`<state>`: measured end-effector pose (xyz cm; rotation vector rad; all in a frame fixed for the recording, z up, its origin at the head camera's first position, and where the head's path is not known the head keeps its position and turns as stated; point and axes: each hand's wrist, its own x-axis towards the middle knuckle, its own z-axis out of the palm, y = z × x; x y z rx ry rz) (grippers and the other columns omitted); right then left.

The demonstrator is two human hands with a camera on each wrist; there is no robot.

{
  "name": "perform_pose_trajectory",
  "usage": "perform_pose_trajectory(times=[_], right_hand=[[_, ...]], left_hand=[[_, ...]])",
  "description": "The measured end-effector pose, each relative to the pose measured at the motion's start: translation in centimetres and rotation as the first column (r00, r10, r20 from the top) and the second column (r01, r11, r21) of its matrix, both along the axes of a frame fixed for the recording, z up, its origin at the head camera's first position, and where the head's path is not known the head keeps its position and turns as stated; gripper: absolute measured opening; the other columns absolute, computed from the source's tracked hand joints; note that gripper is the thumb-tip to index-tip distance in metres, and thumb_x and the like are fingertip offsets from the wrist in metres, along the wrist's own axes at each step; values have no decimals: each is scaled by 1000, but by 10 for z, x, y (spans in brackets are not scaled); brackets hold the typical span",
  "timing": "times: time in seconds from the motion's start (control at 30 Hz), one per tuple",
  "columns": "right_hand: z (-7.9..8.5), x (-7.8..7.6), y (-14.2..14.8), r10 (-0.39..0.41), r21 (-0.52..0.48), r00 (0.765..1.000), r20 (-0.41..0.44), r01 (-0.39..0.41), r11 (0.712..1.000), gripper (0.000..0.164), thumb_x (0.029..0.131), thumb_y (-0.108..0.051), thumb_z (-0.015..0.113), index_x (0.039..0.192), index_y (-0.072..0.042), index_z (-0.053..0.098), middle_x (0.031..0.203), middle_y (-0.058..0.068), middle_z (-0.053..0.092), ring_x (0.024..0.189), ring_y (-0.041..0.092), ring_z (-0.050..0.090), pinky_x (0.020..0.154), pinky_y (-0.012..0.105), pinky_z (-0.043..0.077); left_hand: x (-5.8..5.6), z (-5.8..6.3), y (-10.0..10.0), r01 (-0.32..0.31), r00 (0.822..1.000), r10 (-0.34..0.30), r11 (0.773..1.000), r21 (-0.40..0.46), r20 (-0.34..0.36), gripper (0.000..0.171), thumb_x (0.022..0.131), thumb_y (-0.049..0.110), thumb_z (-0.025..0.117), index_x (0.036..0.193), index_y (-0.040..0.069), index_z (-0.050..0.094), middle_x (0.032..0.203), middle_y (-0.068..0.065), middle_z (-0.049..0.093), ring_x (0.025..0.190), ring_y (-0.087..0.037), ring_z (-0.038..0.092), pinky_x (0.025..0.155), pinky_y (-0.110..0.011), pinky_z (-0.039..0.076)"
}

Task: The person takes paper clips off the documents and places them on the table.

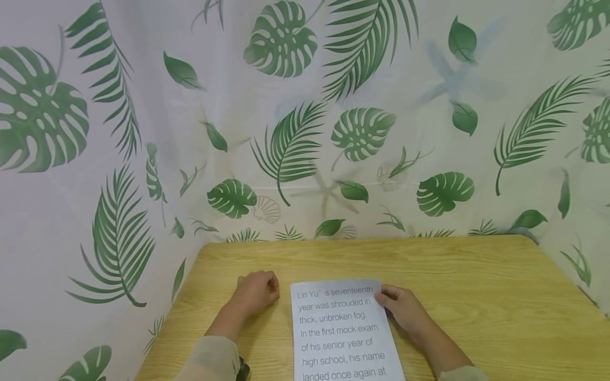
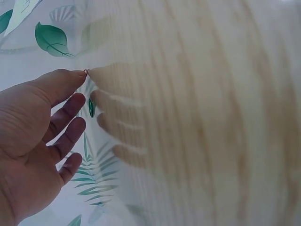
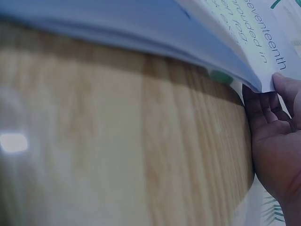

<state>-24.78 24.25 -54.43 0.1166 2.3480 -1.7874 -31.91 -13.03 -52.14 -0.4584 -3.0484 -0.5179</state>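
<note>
A white sheet of paper (image 1: 340, 338) printed with large dark lines of text lies on the wooden table, its lower end cut off by the head view's bottom edge. At its upper right corner, my right hand (image 1: 405, 311) pinches the paper between thumb and fingers. Close up in the right wrist view, the thumb of that hand (image 3: 277, 136) presses on the printed face (image 3: 256, 42), and the lower edge shows more than one layer. My left hand (image 1: 257, 292) rests on the table left of the paper, apart from it. Its fingers (image 2: 66, 115) are loosely curled and hold nothing visible.
The wood-grain table (image 1: 500, 301) stretches out to both sides of the paper. A white curtain (image 1: 305, 211) with green leaf prints hangs behind it and along the left and right. Something dark (image 1: 243, 369) shows at the left sleeve (image 1: 214, 360).
</note>
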Motion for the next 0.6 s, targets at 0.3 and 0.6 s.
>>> perform_pose_trajectory(times=[0.3,0.6], right_hand=[[2,1,-1,-2,-4,1000,-1,2,1000,46,102,-30,57,138,-2,56,135,12,64,144,33,44,121,54,31],[1,-1,-2,-20,-6,1000,0,20,1000,44,102,-29,58,137,-2,57,130,10,68,136,29,52,117,50,38]], left_hand=[[2,-2,1,-23,1000,23,1000,14,20,12,90,30,73,96,23,66,94,8,69,95,-20,62,85,-45,36],[4,0,0,-32,999,32,999,28,19,15,90,27,73,102,21,67,99,5,71,100,-23,64,85,-48,39]])
